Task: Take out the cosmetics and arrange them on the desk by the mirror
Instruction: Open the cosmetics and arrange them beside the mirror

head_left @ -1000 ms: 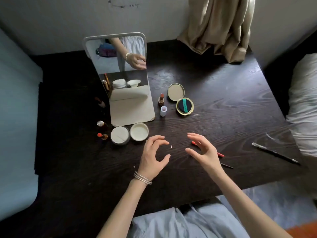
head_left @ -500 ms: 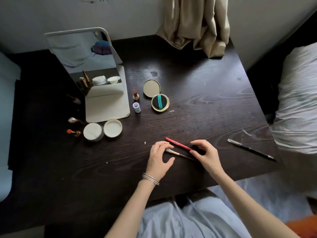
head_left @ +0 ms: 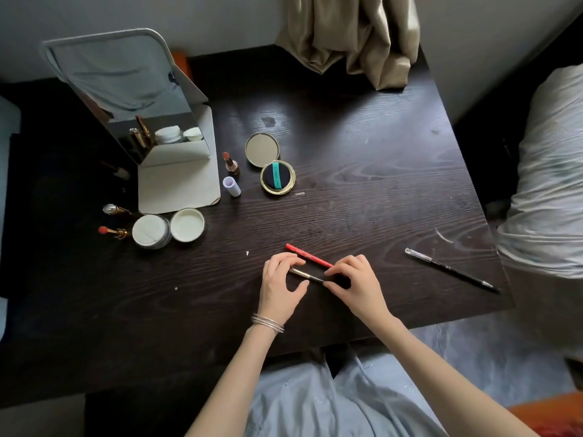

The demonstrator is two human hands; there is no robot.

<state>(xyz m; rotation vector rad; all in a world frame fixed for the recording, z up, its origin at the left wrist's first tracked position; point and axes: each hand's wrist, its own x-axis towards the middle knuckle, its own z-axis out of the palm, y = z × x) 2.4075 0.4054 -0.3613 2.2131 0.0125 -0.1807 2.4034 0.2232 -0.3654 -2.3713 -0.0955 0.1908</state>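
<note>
your left hand (head_left: 282, 280) & right hand (head_left: 355, 280) both sit on the dark desk (head_left: 362, 197), fingertips pinched on opposite ends of a thin brush (head_left: 307, 275) lying flat btwn them. red pencil (head_left: 309, 255) lies just beyond it, its right end under your right fingers. black pencil (head_left: 451, 269) well apart to the right. by the mirror (head_left: 132, 99): open compact (head_left: 277, 177), lipstick (head_left: 231, 163) w/ its cap (head_left: 232, 186), powder jar (head_left: 150, 231) & lid (head_left: 187, 224).

Bedroom: mirror (head_left: 126, 99), curtain (head_left: 350, 36), bedding (head_left: 549, 171)
</note>
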